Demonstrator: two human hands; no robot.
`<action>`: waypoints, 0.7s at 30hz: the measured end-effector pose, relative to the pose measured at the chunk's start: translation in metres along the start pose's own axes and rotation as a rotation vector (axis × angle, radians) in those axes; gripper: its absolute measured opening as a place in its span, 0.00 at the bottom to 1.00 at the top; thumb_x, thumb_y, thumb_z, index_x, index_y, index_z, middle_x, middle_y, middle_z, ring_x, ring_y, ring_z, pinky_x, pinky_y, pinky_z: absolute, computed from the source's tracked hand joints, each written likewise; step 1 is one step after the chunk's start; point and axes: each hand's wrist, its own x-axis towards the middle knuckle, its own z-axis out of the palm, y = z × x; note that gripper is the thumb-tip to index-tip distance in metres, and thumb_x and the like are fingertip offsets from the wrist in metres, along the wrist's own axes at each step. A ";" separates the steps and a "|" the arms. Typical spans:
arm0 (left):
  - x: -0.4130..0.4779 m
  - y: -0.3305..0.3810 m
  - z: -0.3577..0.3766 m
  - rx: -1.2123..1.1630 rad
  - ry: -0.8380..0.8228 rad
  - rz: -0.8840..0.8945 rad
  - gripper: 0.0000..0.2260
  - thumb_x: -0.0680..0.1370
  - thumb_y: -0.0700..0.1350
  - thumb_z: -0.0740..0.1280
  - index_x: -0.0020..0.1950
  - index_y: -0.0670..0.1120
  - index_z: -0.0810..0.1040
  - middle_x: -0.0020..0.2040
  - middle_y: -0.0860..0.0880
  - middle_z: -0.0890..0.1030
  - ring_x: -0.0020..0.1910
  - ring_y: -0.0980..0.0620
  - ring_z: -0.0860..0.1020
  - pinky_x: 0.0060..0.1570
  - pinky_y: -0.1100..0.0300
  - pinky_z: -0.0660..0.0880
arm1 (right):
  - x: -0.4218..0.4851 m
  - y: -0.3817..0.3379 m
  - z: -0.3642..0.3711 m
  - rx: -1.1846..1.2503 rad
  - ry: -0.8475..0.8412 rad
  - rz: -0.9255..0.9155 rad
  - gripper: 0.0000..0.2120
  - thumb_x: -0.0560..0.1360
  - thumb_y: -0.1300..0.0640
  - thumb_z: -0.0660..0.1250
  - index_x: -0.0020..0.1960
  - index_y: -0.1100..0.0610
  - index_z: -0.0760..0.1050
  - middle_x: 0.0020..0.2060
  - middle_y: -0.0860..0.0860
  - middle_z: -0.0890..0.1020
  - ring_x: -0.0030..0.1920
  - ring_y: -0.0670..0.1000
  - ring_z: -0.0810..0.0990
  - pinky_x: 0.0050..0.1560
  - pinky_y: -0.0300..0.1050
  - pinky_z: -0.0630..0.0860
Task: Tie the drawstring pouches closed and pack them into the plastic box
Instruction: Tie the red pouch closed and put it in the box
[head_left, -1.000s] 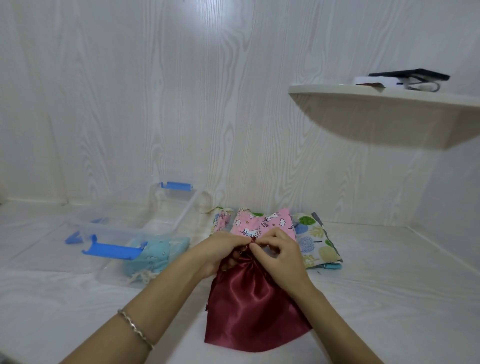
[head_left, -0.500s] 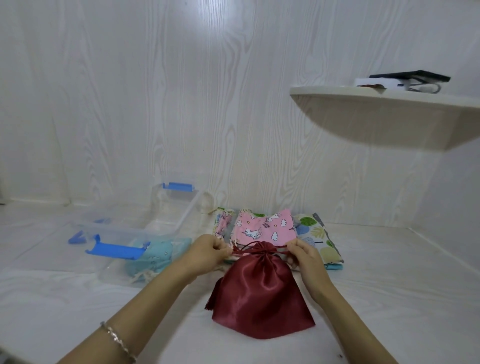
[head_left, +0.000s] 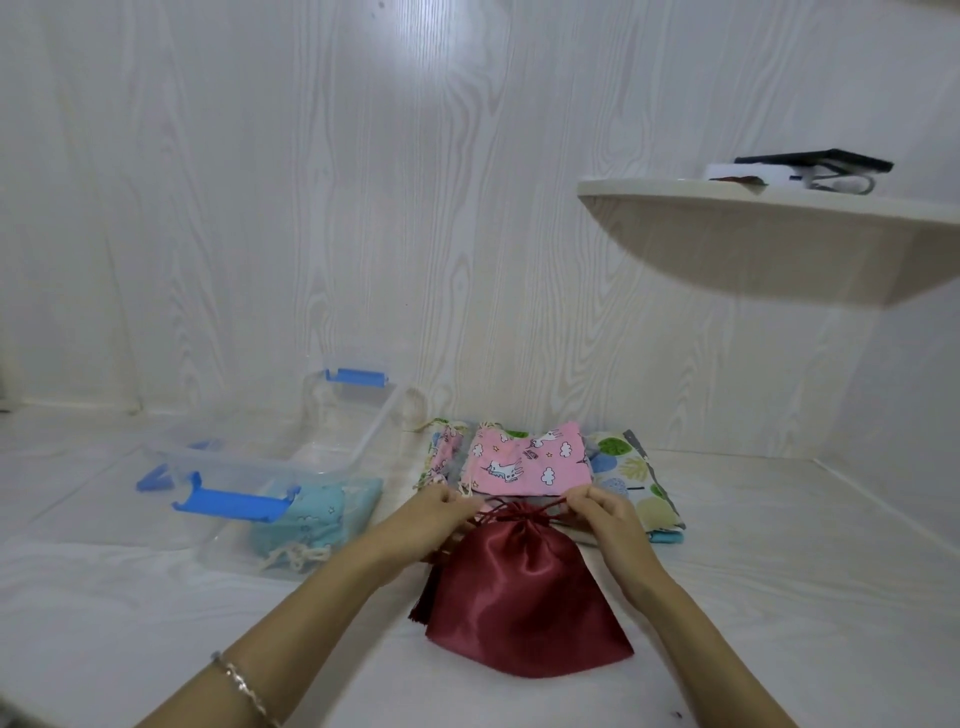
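A dark red satin pouch (head_left: 524, 587) lies on the white surface in front of me, its mouth gathered at the top. My left hand (head_left: 434, 517) pinches the red drawstring on the left of the mouth. My right hand (head_left: 605, 514) pinches the cord on the right. A tassel (head_left: 423, 603) hangs at the pouch's left edge. Behind it lie a pink unicorn-print pouch (head_left: 530, 464), a leaf-print pouch (head_left: 631, 478) and a narrow floral pouch (head_left: 444, 454). The clear plastic box (head_left: 291, 462) with blue latches stands to the left, a light blue pouch (head_left: 306, 517) inside it.
A rounded wall shelf (head_left: 769, 234) juts out at upper right, carrying a dark flat object and white items. White wood-grain walls enclose the surface at the back and right. The box lid's blue clips (head_left: 156, 478) show left of the box.
My hands, together at the pouch's mouth a second ago, have pulled apart sideways with the cord ends. The mouth has drawn shut and the pouch sits more gathered.
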 end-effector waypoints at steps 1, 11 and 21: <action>0.000 -0.001 0.003 0.074 -0.013 0.015 0.09 0.77 0.49 0.68 0.45 0.47 0.70 0.43 0.48 0.77 0.35 0.57 0.73 0.35 0.68 0.71 | 0.000 -0.001 0.001 -0.012 -0.001 -0.001 0.13 0.74 0.55 0.66 0.43 0.66 0.80 0.39 0.59 0.81 0.44 0.52 0.79 0.48 0.39 0.76; 0.001 0.006 0.011 0.180 0.156 0.377 0.19 0.71 0.31 0.67 0.54 0.52 0.74 0.42 0.41 0.82 0.39 0.50 0.78 0.43 0.61 0.74 | 0.005 -0.040 0.007 -0.294 -0.368 0.151 0.24 0.76 0.63 0.61 0.68 0.44 0.68 0.50 0.47 0.79 0.46 0.42 0.79 0.48 0.33 0.75; -0.022 0.033 -0.006 0.234 0.052 0.376 0.30 0.75 0.43 0.70 0.72 0.50 0.60 0.63 0.56 0.69 0.64 0.56 0.71 0.62 0.61 0.70 | 0.035 -0.101 0.023 -0.467 -0.245 -0.119 0.14 0.72 0.65 0.69 0.56 0.52 0.80 0.45 0.49 0.84 0.45 0.47 0.82 0.47 0.36 0.79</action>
